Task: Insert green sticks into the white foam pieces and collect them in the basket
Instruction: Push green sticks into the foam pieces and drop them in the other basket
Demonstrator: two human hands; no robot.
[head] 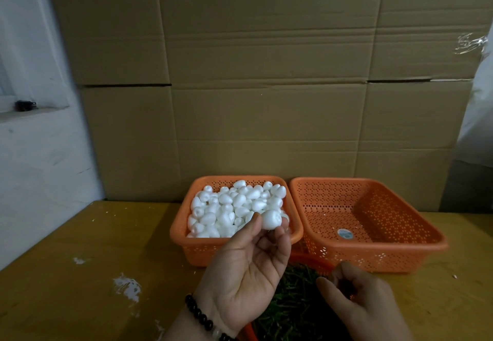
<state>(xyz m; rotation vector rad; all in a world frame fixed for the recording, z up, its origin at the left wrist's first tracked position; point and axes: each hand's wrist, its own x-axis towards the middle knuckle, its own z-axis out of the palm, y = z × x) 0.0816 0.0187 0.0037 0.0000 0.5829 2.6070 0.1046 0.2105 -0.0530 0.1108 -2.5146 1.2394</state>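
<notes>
One white foam piece is sitting pinched between the thumb and fingertips of the left hand, just above the near rim of the orange basket holding the foam pile. At 5 o'clock from it, the right hand is hovering over the green sticks, its grip curled; whether it is holding a stick I cannot tell. At 3 o'clock, a second orange basket is resting on the worktop.
</notes>
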